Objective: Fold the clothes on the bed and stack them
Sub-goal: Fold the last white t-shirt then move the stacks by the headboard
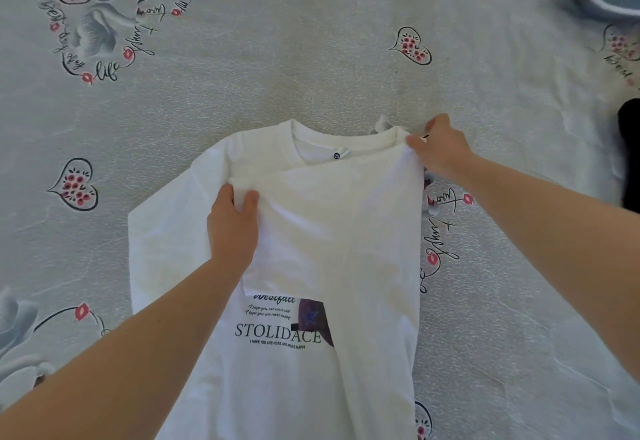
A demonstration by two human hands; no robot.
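Shirt (277, 353) on bed: L hand (232, 225) pinches folded sleeve, R hand (441, 149) seemingly pinches shoulder

A bed (311, 59) covered by a grey sheet printed with swans, hearts and script, evenly lit.

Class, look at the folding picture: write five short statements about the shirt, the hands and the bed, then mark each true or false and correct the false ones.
1. The shirt is white with black lettering. True.
2. The left hand rests on the bedsheet, away from the shirt. False: it pinches the folded-over sleeve.
3. The right hand holds the shirt near the collar. True.
4. The shirt lies print side down. False: the print faces up.
5. A dark item lies at the right edge. True.
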